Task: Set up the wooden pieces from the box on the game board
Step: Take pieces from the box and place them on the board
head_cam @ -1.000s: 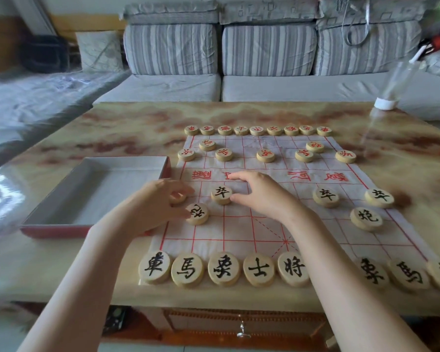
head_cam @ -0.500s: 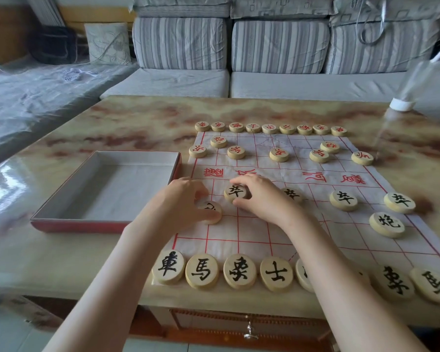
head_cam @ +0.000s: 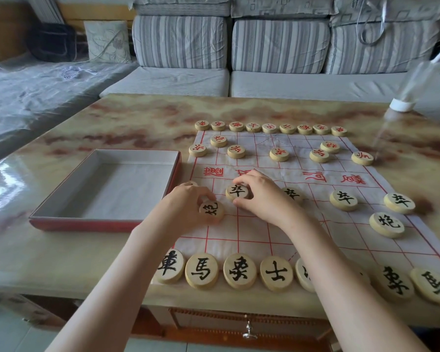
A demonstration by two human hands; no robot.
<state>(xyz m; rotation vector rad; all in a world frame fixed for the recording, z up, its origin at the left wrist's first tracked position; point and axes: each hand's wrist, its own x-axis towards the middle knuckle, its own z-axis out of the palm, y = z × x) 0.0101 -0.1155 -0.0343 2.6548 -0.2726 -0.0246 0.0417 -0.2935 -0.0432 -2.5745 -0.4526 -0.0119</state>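
Observation:
A white cloth game board with red lines lies on the marble table. Round wooden pieces with red characters line its far side, and pieces with black characters line the near edge. My left hand curls its fingertips on the far left edge of a black cannon piece. My right hand pinches a black soldier piece between forefinger and thumb. Another soldier peeks out behind that hand. A further piece is mostly hidden behind my left hand.
The red box, empty inside, sits left of the board and touches it. A clear plastic bottle with a white cap stands at the table's far right. A striped sofa runs behind the table. The table's front edge is just below the near row.
My left hand has shifted from the left-edge piece onto the cannon piece. My right hand's fingers have closed round the soldier piece. The view has moved slightly left.

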